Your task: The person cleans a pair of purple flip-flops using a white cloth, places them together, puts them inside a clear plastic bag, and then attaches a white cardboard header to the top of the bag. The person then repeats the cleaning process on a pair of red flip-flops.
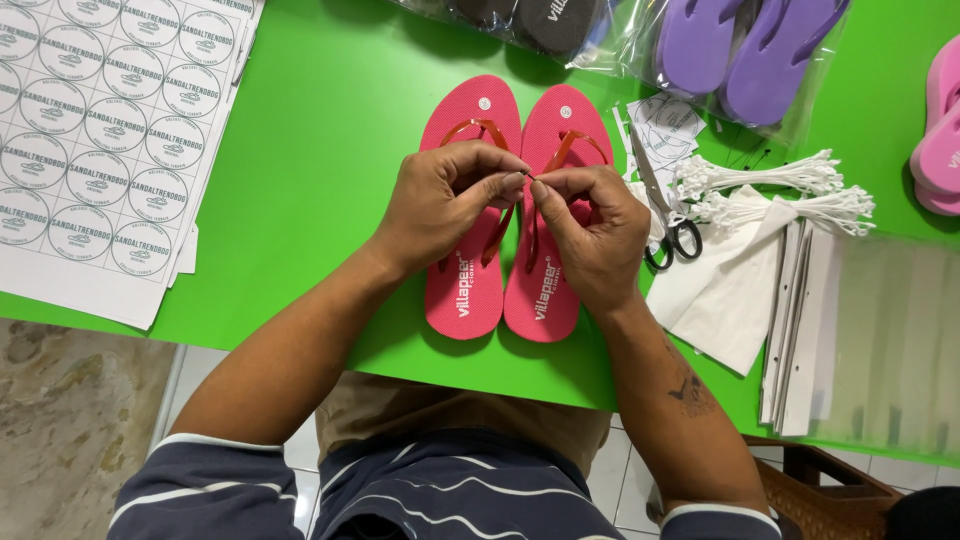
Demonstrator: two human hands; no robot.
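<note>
Both the left hand [445, 205] and right hand [590, 235] pinch a tiny, barely visible piece above the sandals [505, 215], which look light, soft and best gripped by their straps.

Green table [330, 150]: pink sandals [505, 200], sticker sheets [100, 130], scissors [668, 215] (handles black).

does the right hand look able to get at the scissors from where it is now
Probably yes: the scissors lie in the open on the green table just beside the right hand, nothing on top. That hand would first have to let go of the small thing both hands pinch.
</note>
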